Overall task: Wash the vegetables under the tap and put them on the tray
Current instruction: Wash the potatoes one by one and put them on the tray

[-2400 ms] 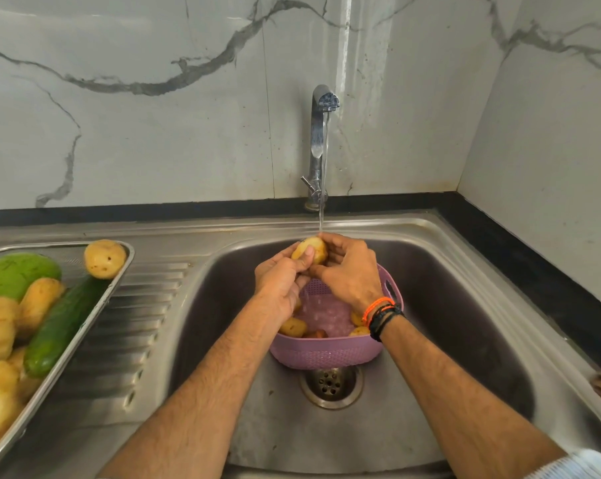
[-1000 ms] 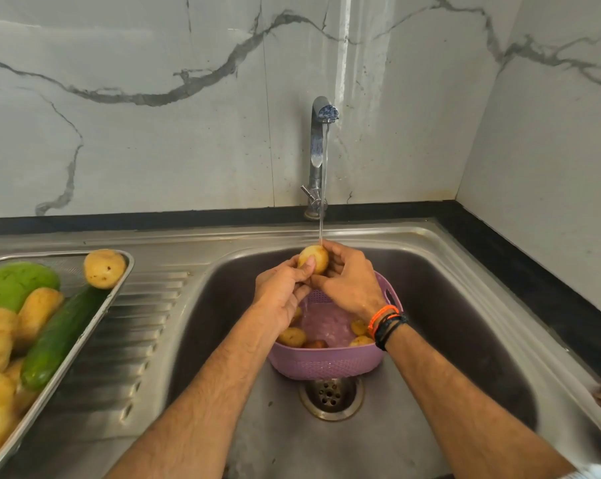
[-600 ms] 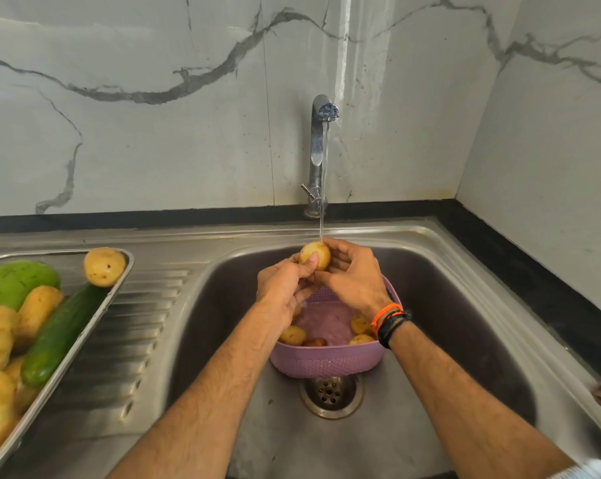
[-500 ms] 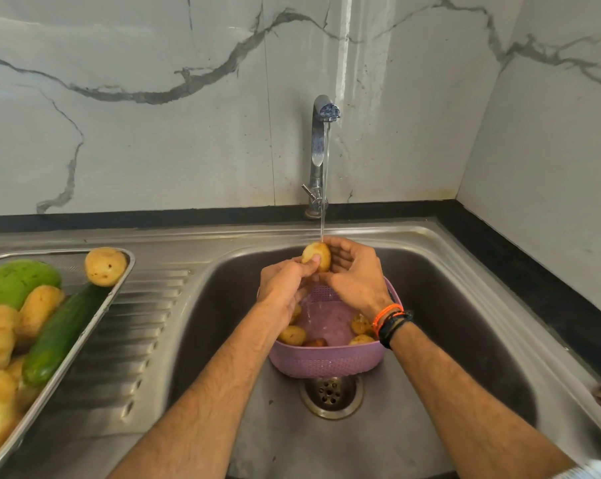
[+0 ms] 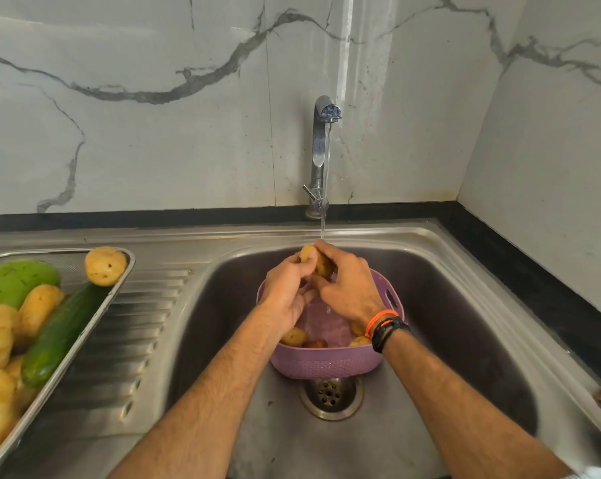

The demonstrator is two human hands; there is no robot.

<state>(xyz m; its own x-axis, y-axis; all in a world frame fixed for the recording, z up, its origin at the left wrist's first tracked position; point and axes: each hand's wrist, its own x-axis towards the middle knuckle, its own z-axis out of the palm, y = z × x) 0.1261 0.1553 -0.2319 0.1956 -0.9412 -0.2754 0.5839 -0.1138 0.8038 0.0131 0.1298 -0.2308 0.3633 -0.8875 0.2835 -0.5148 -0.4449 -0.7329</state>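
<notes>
Both hands, left [image 5: 287, 292] and right [image 5: 347, 288], grip one potato [image 5: 314, 262] under the tap's [image 5: 321, 150] stream, above the basket [image 5: 326, 364] in the sink [image 5: 465, 305]. The tray [image 5: 95, 316] at left holds washed vegetables.

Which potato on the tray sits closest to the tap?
Find the long steel tray left of the steel sink basin. At its far right corner, against the rim, sits a round yellow potato. It lies just beyond the dark green cucumber's tip, apart from the other potatoes.
</notes>
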